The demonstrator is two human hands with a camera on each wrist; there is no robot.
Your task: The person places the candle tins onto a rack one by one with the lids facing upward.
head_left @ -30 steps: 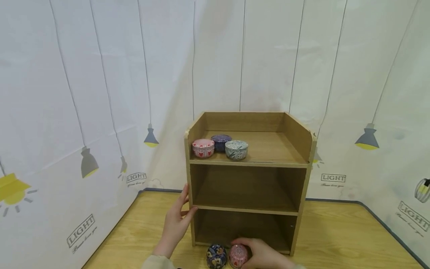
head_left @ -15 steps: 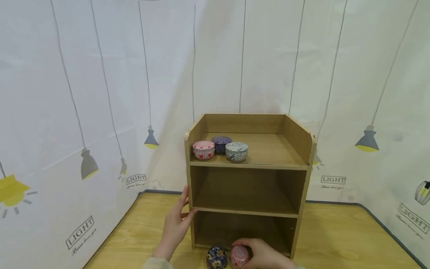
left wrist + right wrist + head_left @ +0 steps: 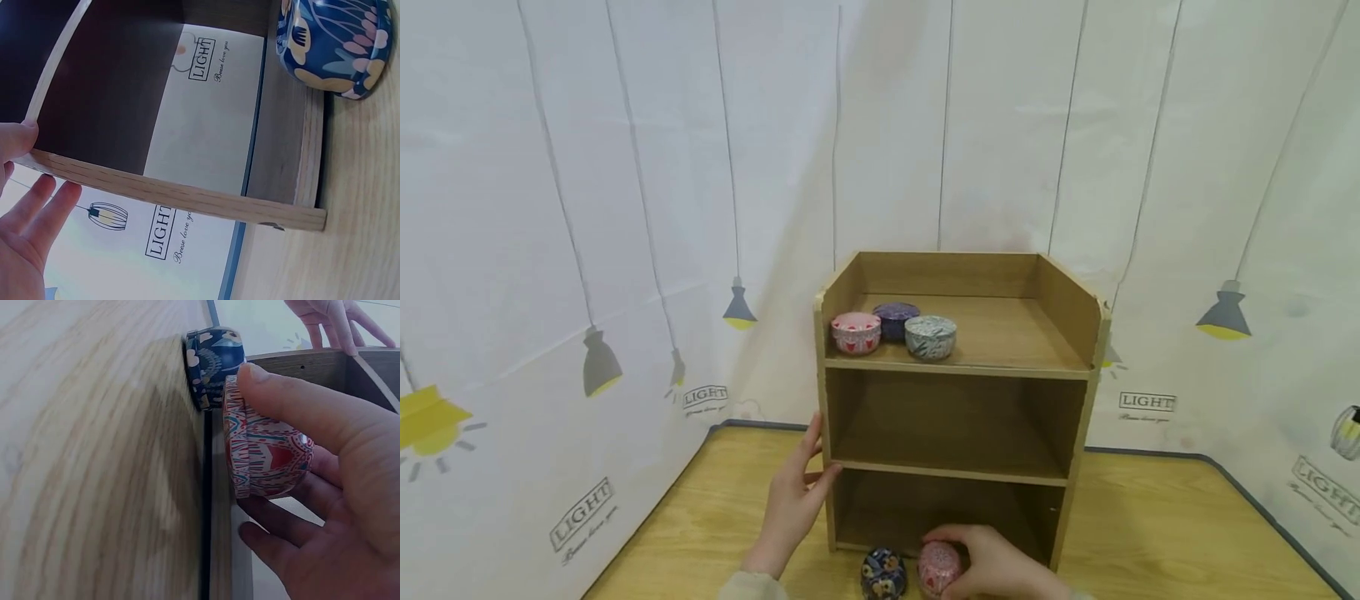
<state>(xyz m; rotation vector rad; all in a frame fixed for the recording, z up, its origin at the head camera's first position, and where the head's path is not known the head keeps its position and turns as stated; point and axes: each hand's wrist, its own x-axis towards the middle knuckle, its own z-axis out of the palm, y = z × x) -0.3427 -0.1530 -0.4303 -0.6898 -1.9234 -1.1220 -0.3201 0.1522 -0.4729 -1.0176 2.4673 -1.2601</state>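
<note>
On light wood surface [image 3: 1150, 533], before lamp-print backdrop [image 3: 587, 250]: right grip [image 3: 996, 567] grasping pink tin [image 3: 938, 568] at wooden shelf unit [image 3: 1078, 433] bottom front, beside blue floral tin [image 3: 883, 574]; left grip [image 3: 793, 500] released, flat against unit's side.

"LIGHT" stands printed on the wall sheet [image 3: 580, 512]; its smaller script seems unreadable.

A shelf unit [image 3: 958, 467] stands on the surface [image 3: 1150, 542], backed by a curtain [image 3: 625, 208]; three tins [image 3: 893, 329] sit at the left of its top shelf; two tins lie before its bottom opening, one tin [image 3: 883, 573] left of the other tin [image 3: 938, 568]; the left hand [image 3: 792, 504] rests on the unit's left wall; the right hand [image 3: 1000, 567] grips the right-hand tin.
</note>
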